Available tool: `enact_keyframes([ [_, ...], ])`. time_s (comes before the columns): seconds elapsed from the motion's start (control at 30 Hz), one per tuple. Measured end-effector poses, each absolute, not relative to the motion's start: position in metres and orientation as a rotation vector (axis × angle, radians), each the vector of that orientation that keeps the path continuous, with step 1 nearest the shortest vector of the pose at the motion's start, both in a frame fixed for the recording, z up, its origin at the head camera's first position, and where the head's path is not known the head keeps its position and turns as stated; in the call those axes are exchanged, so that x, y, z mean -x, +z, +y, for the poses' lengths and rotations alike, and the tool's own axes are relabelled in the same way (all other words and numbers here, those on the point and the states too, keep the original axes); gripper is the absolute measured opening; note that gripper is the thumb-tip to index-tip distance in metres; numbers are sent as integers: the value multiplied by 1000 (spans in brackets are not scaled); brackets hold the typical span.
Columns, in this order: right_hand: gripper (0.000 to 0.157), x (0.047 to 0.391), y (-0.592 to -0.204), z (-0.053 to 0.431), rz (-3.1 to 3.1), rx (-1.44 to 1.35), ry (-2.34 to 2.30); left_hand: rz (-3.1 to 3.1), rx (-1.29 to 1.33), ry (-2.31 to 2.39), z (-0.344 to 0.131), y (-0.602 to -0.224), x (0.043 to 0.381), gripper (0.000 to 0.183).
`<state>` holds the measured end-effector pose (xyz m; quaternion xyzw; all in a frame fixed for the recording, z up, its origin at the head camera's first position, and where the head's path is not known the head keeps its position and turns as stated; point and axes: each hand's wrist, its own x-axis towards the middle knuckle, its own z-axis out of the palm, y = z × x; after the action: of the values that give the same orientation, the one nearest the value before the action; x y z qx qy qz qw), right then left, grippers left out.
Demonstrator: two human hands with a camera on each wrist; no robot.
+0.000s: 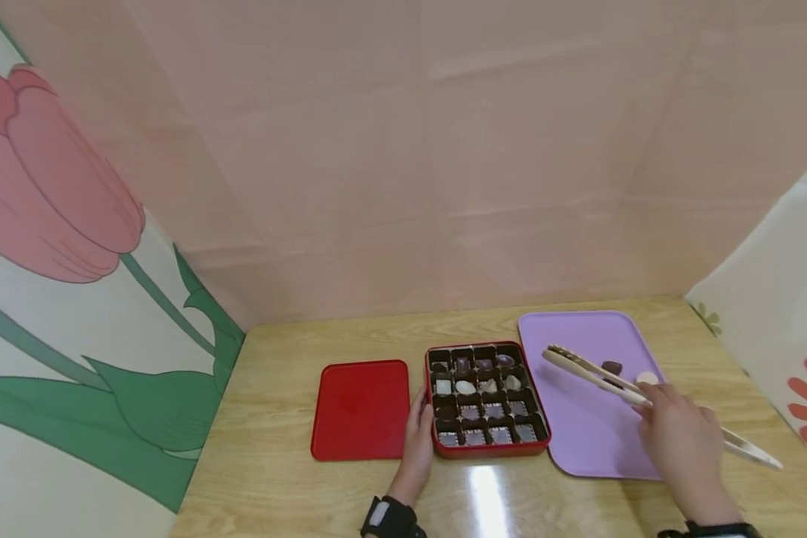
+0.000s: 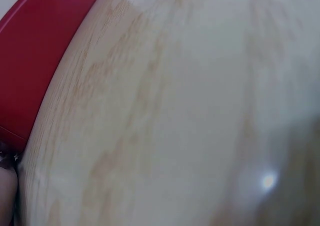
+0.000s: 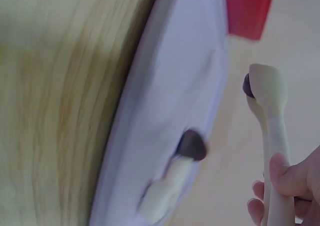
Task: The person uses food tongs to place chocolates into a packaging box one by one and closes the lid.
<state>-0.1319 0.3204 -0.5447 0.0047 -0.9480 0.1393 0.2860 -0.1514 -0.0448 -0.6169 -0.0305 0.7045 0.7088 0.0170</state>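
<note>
My right hand (image 1: 686, 441) grips a pair of pale tongs (image 1: 592, 373) over the lilac tray (image 1: 578, 441). Pinched between the tong tips is a small dark piece (image 3: 247, 85), like a chocolate. On the tray lie another dark piece (image 1: 611, 368) and white pieces (image 3: 160, 193), partly behind the tongs in the head view. Left of the tray stands a red box (image 1: 491, 450) with a dark divided insert; its back rows hold dark and white pieces, and its front rows show bare compartments. My left hand (image 1: 415, 441) lies against the box's left side, fingers extended along it.
A flat red lid (image 1: 363, 411) lies on the wooden table (image 1: 276, 418) left of the box. Behind the table hangs a plain pinkish cloth (image 1: 444, 187). Printed flower panels flank it on both sides.
</note>
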Motion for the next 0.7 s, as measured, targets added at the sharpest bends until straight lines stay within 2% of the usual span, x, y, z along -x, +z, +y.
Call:
enact_keyframes([
  [0.33, 39, 99, -527, 247, -2496, -326, 338, 2188, 107, 2216, -47, -614, 152, 54],
  [0.7, 42, 101, -538, 214, -2564, -395, 333, 2220, 67, 2202, -45, -615, 151, 53],
])
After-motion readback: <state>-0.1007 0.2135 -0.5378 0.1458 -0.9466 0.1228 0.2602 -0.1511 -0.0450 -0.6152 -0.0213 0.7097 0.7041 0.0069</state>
